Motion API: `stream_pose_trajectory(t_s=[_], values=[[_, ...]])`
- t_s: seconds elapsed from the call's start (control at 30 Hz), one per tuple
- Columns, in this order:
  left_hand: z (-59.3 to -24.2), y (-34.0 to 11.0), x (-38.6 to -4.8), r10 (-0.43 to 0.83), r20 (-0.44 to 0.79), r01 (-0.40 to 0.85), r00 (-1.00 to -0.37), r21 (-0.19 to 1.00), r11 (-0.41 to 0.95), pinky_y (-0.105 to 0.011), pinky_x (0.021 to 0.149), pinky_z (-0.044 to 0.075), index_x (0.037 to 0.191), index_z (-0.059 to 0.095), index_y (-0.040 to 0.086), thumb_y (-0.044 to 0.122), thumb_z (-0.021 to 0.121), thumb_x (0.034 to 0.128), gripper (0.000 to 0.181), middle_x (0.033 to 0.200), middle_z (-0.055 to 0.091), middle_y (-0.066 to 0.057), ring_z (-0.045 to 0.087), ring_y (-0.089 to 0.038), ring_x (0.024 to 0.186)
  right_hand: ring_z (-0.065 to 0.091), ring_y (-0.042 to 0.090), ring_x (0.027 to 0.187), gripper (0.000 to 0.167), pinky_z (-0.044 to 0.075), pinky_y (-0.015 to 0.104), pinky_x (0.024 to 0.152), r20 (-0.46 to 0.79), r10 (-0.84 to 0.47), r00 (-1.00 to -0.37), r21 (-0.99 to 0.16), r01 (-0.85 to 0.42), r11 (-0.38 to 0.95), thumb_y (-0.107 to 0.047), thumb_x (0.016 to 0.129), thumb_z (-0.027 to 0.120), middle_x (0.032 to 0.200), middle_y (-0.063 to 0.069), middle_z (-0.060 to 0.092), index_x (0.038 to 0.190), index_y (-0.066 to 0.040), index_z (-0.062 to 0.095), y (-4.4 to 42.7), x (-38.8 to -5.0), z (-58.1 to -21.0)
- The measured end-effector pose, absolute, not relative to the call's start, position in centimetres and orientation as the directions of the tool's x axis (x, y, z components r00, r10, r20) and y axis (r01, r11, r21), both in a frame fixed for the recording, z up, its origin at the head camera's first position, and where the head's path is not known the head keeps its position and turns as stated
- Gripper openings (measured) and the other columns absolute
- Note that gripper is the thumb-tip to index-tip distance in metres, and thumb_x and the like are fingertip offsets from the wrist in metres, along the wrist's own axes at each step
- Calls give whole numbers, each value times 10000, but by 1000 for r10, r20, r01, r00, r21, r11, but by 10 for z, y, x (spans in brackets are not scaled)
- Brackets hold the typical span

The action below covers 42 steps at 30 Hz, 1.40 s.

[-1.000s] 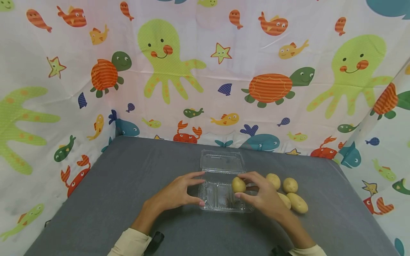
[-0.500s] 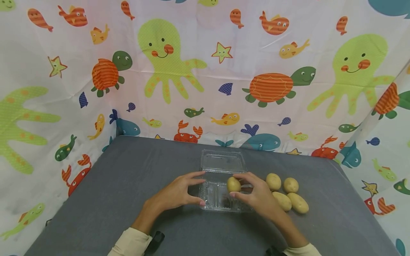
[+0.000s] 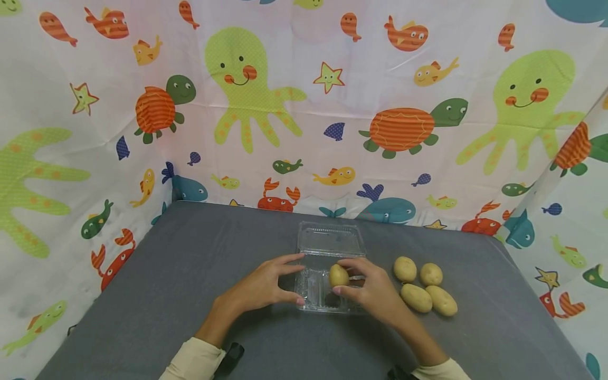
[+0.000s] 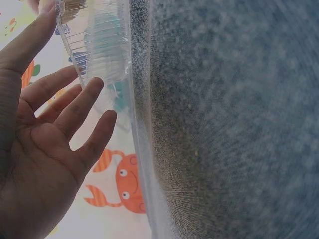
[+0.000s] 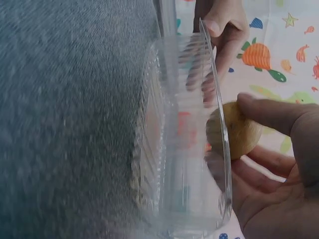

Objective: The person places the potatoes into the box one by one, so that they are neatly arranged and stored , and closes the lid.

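Note:
A clear plastic clamshell container (image 3: pixel 317 295) lies unlatched on the grey table, its lid (image 3: pixel 330 240) folded back toward the far side. Along the container's left side is my left hand (image 3: pixel 261 285), thumb and fingers spread and fairly straight, fingertips at the rim. In the left wrist view, the left hand (image 4: pixel 55 129) shows its thumb at the rim and other fingers beside the clear wall. My right hand (image 3: pixel 372 287) pinches a small yellow potato (image 3: pixel 339 275) between thumb and fingers. The right wrist view puts that potato (image 5: pixel 241 130) at rim height, above the container's base.
Several more potatoes (image 3: pixel 417 298) rest in a group on the table to the right of the container. A white curtain (image 3: pixel 294 116) printed with sea animals stands behind the grey table (image 3: pixel 228 232) and along both sides.
My right hand has carried the potato leftward over the container, away from the other potatoes, which show more fully. The left hand has stayed in place.

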<state>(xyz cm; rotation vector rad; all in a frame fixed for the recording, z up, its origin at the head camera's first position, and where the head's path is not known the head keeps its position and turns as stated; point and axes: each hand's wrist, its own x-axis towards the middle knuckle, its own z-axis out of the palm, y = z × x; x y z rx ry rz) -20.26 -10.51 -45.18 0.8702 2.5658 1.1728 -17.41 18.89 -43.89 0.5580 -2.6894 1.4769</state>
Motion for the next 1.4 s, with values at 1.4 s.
stream_pose_trajectory(t_s=[1.4], values=[[-451, -105, -201, 593, 71, 442, -802, 738, 509, -634, 1213, 351, 1499, 619, 96, 406, 910, 842, 781, 1679, 422, 13, 384, -331, 1550, 743, 333, 1081, 509, 632, 444, 863, 60, -215, -975, -803, -175, 570, -100, 846, 891, 1303, 112, 718, 1319, -55, 706, 148, -181, -445]])
